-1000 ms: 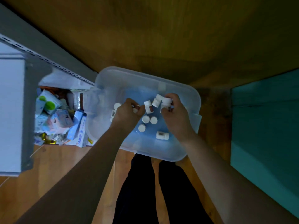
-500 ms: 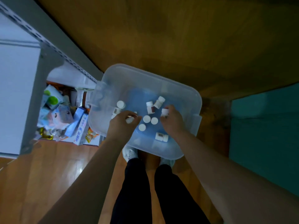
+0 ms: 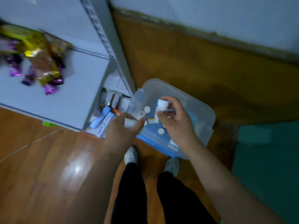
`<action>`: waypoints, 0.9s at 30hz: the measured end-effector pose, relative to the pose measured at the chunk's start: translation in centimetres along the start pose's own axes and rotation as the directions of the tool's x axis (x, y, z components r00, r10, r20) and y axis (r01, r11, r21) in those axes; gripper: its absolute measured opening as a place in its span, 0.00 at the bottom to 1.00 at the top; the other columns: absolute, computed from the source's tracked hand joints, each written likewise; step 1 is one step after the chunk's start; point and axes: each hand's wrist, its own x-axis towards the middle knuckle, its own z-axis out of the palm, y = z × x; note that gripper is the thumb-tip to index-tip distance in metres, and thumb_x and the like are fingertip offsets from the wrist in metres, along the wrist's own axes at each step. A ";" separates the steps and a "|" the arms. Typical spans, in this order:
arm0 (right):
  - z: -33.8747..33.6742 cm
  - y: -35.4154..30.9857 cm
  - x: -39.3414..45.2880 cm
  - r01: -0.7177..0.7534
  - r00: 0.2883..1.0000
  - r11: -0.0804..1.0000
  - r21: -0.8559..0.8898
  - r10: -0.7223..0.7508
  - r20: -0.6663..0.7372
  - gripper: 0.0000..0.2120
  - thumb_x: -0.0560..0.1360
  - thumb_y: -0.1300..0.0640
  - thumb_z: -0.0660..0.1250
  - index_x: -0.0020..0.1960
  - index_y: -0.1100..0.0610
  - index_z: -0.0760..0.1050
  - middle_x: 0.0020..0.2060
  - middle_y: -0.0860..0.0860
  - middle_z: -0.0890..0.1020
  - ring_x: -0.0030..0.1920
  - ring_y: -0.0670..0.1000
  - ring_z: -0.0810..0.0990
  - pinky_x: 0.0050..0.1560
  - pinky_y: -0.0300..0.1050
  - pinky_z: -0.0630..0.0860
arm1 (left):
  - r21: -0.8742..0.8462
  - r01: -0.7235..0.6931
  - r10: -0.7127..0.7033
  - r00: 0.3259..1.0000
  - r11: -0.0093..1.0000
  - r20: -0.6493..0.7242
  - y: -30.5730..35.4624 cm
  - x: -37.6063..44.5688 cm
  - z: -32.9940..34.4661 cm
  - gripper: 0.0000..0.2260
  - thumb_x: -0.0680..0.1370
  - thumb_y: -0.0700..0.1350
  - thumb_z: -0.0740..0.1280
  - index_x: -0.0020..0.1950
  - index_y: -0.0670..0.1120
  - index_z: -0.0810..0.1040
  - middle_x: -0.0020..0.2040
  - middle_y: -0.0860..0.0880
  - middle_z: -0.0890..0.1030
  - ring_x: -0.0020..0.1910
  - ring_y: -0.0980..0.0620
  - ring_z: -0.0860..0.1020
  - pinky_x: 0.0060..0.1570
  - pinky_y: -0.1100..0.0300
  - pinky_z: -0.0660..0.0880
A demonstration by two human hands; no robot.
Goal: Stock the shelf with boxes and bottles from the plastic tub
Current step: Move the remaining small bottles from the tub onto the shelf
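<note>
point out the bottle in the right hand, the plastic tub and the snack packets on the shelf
bottle (image 3: 162, 105): head view, on its white cap
plastic tub (image 3: 208, 113): head view, on its far rim
snack packets (image 3: 40, 62): head view, mid-pile

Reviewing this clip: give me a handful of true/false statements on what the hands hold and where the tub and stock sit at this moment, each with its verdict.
1. The right hand holds a white-capped bottle above the plastic tub. True.
2. The left hand holds nothing. False: it grips a small white bottle.
3. The tub sits on a shelf board. False: it rests on the wooden floor, just ahead of the person's shoes.
4. More white bottles lie loose in the tub. True.
5. Shiny snack packets lie on the upper shelf board. True.
6. The lower shelf holds only bottles. False: boxes are stacked there.
</note>
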 end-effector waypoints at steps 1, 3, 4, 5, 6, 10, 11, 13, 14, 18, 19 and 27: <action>0.6 -1.8 -1.1 0.011 0.999 1.000 0.015 -0.011 0.030 0.14 0.77 0.58 0.70 0.58 0.44 0.74 0.51 0.41 0.79 0.50 0.42 0.80 0.47 0.34 0.77 | -0.031 0.014 -0.015 0.999 0.999 -0.028 0.3 -1.2 -1.6 0.16 0.71 0.59 0.75 0.39 0.48 0.77 0.26 0.52 0.77 0.28 0.51 0.75 0.36 0.52 0.74; 1.9 -5.1 -3.3 0.033 0.994 0.999 0.015 -0.034 0.104 0.14 0.77 0.57 0.70 0.59 0.44 0.75 0.52 0.41 0.80 0.51 0.41 0.80 0.49 0.35 0.78 | -0.082 0.051 -0.057 0.996 0.995 -0.070 0.9 -4.0 -5.3 0.17 0.70 0.59 0.75 0.40 0.47 0.77 0.28 0.51 0.79 0.28 0.52 0.77 0.34 0.55 0.74; 2.6 -6.5 -4.6 0.048 0.988 0.999 0.009 -0.049 0.149 0.15 0.77 0.57 0.70 0.59 0.43 0.75 0.52 0.41 0.80 0.52 0.41 0.80 0.49 0.35 0.77 | -0.103 0.056 -0.064 0.995 0.993 -0.078 1.0 -5.5 -7.1 0.17 0.70 0.58 0.76 0.39 0.46 0.77 0.29 0.50 0.80 0.28 0.53 0.77 0.33 0.56 0.74; 3.3 -7.9 -5.7 0.070 0.978 0.998 0.001 -0.069 0.196 0.15 0.77 0.57 0.70 0.59 0.42 0.75 0.52 0.41 0.80 0.53 0.41 0.80 0.50 0.36 0.78 | -0.119 0.052 -0.062 0.995 0.992 -0.082 1.0 -7.0 -8.9 0.17 0.70 0.58 0.76 0.38 0.46 0.77 0.28 0.51 0.80 0.27 0.53 0.77 0.32 0.57 0.73; 4.1 -9.2 -7.0 0.094 0.967 0.996 -0.008 -0.089 0.239 0.15 0.77 0.57 0.70 0.59 0.41 0.75 0.53 0.40 0.80 0.55 0.41 0.80 0.52 0.38 0.78 | -0.132 0.046 -0.058 0.995 0.990 -0.082 1.0 -8.5 -10.7 0.17 0.70 0.57 0.77 0.37 0.45 0.77 0.27 0.51 0.79 0.26 0.53 0.77 0.31 0.57 0.73; 7.6 -14.7 -11.8 0.196 0.929 0.980 -0.033 -0.175 0.326 0.17 0.77 0.56 0.71 0.59 0.36 0.74 0.54 0.38 0.79 0.56 0.44 0.80 0.53 0.40 0.79 | -0.204 0.016 -0.030 0.997 0.979 -0.067 -0.1 -14.0 -18.4 0.17 0.70 0.57 0.76 0.35 0.45 0.76 0.27 0.50 0.78 0.26 0.52 0.76 0.29 0.54 0.73; 8.5 -16.2 -13.0 0.220 0.921 0.975 -0.025 -0.200 0.336 0.17 0.77 0.56 0.71 0.58 0.36 0.74 0.53 0.38 0.79 0.56 0.44 0.80 0.52 0.38 0.78 | -0.220 0.012 -0.026 0.998 0.976 -0.064 -0.4 -15.1 -20.3 0.17 0.71 0.56 0.76 0.34 0.46 0.76 0.26 0.51 0.77 0.25 0.55 0.75 0.28 0.57 0.71; 10.9 -18.9 -15.4 0.263 0.903 0.965 -0.010 -0.242 0.356 0.17 0.77 0.55 0.71 0.59 0.37 0.74 0.53 0.40 0.80 0.55 0.44 0.80 0.51 0.36 0.78 | -0.288 0.039 -0.066 0.994 0.957 -0.086 -1.2 -17.1 -24.3 0.16 0.71 0.54 0.76 0.33 0.47 0.74 0.24 0.55 0.73 0.25 0.60 0.71 0.29 0.64 0.67; 12.3 -20.2 -16.6 0.279 0.895 0.960 -0.002 -0.259 0.364 0.16 0.77 0.55 0.70 0.60 0.39 0.74 0.54 0.41 0.79 0.55 0.43 0.80 0.51 0.37 0.78 | -0.323 0.044 -0.083 0.991 0.945 -0.108 -2.0 -17.9 -26.4 0.17 0.71 0.57 0.74 0.33 0.46 0.75 0.25 0.56 0.71 0.26 0.60 0.70 0.32 0.62 0.66; 19.3 -24.7 -20.3 0.351 0.857 0.935 0.045 -0.341 0.387 0.16 0.77 0.56 0.70 0.62 0.42 0.73 0.55 0.45 0.79 0.55 0.45 0.80 0.52 0.42 0.80 | -0.364 0.005 -0.099 0.966 0.932 -0.241 -4.9 -20.0 -35.2 0.27 0.69 0.69 0.65 0.37 0.43 0.77 0.28 0.50 0.72 0.29 0.54 0.71 0.34 0.53 0.66; 21.2 -25.8 -21.0 0.371 0.846 0.927 0.057 -0.362 0.390 0.16 0.77 0.56 0.70 0.62 0.42 0.73 0.54 0.45 0.79 0.54 0.45 0.81 0.51 0.41 0.80 | -0.381 -0.007 -0.104 0.957 0.924 -0.271 -5.3 -20.3 -37.4 0.27 0.71 0.68 0.64 0.38 0.42 0.77 0.28 0.49 0.74 0.29 0.53 0.71 0.34 0.53 0.67; 34.1 -34.5 -23.7 0.527 0.710 0.837 0.146 -0.528 0.467 0.15 0.77 0.57 0.70 0.62 0.45 0.74 0.49 0.39 0.79 0.49 0.43 0.81 0.47 0.38 0.79 | -0.618 -0.238 -0.029 0.921 0.749 -0.389 -6.3 -22.3 -51.0 0.11 0.83 0.48 0.61 0.46 0.42 0.72 0.31 0.51 0.72 0.27 0.55 0.67 0.28 0.64 0.66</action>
